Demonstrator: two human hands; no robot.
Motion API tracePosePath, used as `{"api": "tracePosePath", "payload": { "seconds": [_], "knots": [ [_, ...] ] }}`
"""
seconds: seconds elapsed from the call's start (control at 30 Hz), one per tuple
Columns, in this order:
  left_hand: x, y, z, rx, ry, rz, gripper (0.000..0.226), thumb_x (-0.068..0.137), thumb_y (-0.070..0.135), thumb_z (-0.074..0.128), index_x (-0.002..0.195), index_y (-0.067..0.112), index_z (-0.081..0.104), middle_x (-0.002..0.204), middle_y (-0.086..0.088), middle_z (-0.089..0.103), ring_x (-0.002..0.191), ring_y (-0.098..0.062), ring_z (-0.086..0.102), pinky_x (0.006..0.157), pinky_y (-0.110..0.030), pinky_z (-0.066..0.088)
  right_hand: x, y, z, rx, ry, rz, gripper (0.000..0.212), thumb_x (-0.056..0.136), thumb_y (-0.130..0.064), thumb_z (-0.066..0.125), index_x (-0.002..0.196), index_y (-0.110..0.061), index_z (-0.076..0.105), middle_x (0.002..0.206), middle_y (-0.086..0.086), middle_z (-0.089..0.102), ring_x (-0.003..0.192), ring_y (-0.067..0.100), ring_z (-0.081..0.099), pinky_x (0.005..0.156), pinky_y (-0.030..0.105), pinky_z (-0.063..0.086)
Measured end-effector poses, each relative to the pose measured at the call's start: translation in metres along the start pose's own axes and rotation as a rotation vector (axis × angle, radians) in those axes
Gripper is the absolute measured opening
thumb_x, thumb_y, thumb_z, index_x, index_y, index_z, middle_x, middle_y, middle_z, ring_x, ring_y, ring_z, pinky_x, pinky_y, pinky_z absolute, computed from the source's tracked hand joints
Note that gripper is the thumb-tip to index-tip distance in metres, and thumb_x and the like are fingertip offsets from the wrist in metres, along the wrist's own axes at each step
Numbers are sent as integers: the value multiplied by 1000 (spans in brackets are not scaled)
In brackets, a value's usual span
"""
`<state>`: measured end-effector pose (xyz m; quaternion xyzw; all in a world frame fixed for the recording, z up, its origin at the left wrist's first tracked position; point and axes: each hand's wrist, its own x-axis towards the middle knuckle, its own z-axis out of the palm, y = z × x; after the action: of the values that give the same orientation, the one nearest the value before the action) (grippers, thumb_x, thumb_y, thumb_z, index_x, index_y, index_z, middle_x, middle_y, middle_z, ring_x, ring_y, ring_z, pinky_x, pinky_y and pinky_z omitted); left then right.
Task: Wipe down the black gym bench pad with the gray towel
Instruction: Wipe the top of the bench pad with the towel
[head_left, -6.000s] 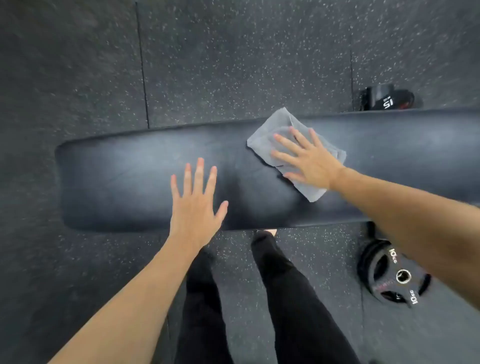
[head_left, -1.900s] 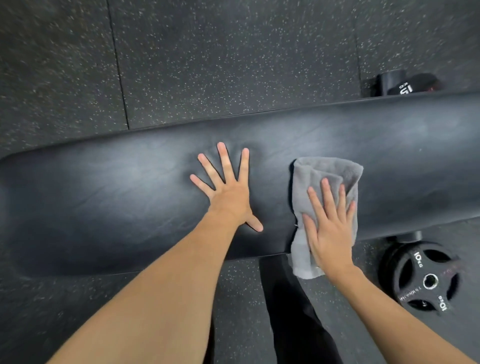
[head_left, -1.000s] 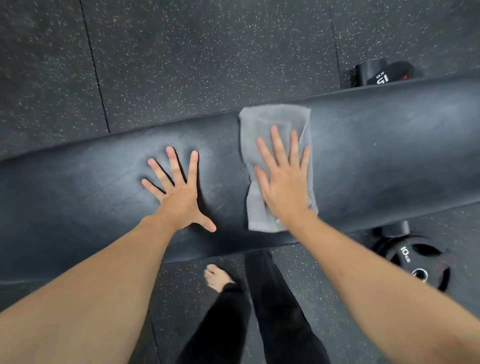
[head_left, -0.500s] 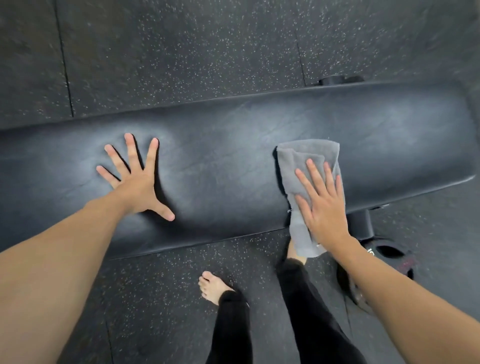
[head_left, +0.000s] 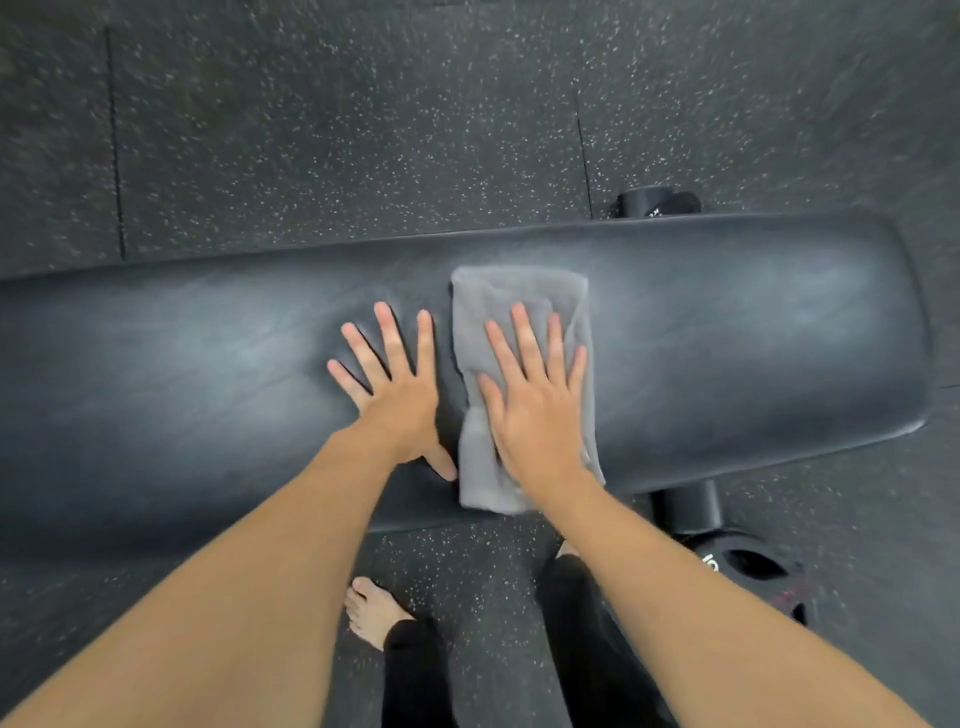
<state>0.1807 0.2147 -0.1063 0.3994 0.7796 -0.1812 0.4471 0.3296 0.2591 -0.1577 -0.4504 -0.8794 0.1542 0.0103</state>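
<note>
We see the gray towel (head_left: 519, 306) lying folded across the black bench pad (head_left: 727, 338), reaching from near its far edge to its near edge. Our right hand (head_left: 535, 410) presses flat on the towel, fingers spread and released, gripping nothing. Our left hand (head_left: 397, 395) rests flat on the bare pad just beside the towel's left edge, fingers splayed, thumb tip almost touching the cloth. A weight plate (head_left: 748, 571) lies on the floor (head_left: 311, 130) near the pad's right end.
</note>
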Motion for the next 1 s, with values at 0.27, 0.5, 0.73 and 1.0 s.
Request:
{"api": "tracePosePath", "payload": {
  "seconds": [0.27,0.5,0.73,1.0],
  "knots": [
    [-3,3,3,-17,58,-5,179,34,77,86,136,23,-52,143,-23,-56,133,-58,-43,108,-75,-12,129,32,-21,-4,-63,-99,55,106,-48,35,158,-32,36,168,-1,29,157,32,17,125,55,9],
    [-5,5,3,-6,87,-45,179,32,80,83,130,25,-56,144,-23,-55,135,-58,-40,109,-75,-10,123,131,-56,-16,-88,-64,55,108,-48,28,160,-30,31,170,0,24,158,34,13,126,56,8],
    [-10,10,0,14,72,-64,180,34,78,85,139,24,-50,144,-22,-56,135,-57,-41,112,-76,-8,-42,71,-25,-49,-93,-27,59,109,-49,28,164,-29,18,173,2,9,159,35,2,125,61,11],
    [-24,86,-18,4,212,65,157,59,58,90,153,26,-32,160,-6,-41,151,-38,-27,119,-65,-4,-88,134,-32,-97,-108,-170,59,107,-46,38,162,-30,25,171,-2,17,159,32,12,126,56,15]
  ]
}}
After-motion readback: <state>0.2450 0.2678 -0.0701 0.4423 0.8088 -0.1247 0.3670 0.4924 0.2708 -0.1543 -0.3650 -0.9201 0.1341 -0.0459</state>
